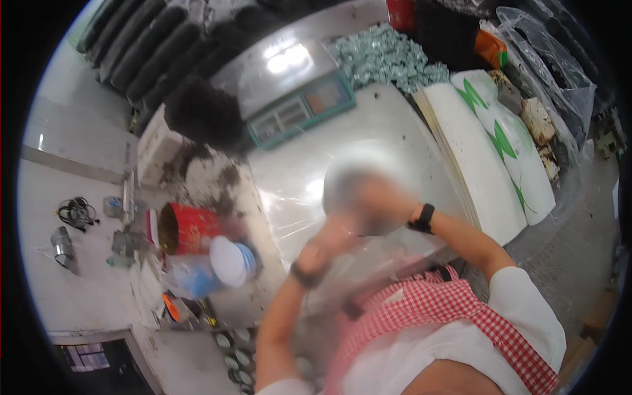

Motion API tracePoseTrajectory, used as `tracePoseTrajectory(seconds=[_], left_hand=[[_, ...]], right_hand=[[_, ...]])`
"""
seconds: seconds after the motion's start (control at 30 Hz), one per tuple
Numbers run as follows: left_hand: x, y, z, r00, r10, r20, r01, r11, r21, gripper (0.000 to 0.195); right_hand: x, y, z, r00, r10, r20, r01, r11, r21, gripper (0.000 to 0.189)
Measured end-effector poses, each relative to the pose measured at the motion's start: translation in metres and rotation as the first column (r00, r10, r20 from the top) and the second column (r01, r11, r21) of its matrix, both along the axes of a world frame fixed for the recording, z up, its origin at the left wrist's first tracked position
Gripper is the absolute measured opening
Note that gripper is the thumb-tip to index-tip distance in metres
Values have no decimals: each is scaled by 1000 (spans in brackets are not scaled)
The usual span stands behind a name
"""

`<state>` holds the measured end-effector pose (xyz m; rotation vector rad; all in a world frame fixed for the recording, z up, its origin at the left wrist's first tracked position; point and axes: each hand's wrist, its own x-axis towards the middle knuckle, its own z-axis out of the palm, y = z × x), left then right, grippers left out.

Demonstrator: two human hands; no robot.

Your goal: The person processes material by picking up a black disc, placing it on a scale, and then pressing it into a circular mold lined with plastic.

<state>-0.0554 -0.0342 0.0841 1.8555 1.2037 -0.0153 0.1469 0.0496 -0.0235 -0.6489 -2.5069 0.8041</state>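
Both hands are blurred over a metal-topped table. My left hand reaches to the near left rim of a round bowl-like container, pale at the edge and dark inside. My right hand lies over the right side of the same container. Blur hides the fingers of both hands, so whether they grip the rim or something inside is not visible. Behind the container stands a digital weighing scale with a teal body and a shiny metal pan.
Green wrapped pieces are heaped behind the scale. White packs with green leaf prints lie at the right. On the left are a red tin, white round lids, a foam box and a dark heap.
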Motion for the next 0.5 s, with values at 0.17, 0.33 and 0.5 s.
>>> tracePoseTrajectory(seconds=[0.17,0.33,0.5], left_hand=[[17,-84,65,978,207,-7,-184,885,427,23],[13,-104,59,913,375,-159,-109,600,793,20],[30,-116,43,998,-42,45,3,764,645,33]], right_hand=[[-14,-2,19,998,-9,56,-7,962,272,48],[-16,2,19,987,-67,146,39,982,185,50],[-16,-7,65,984,117,133,-131,987,98,64]])
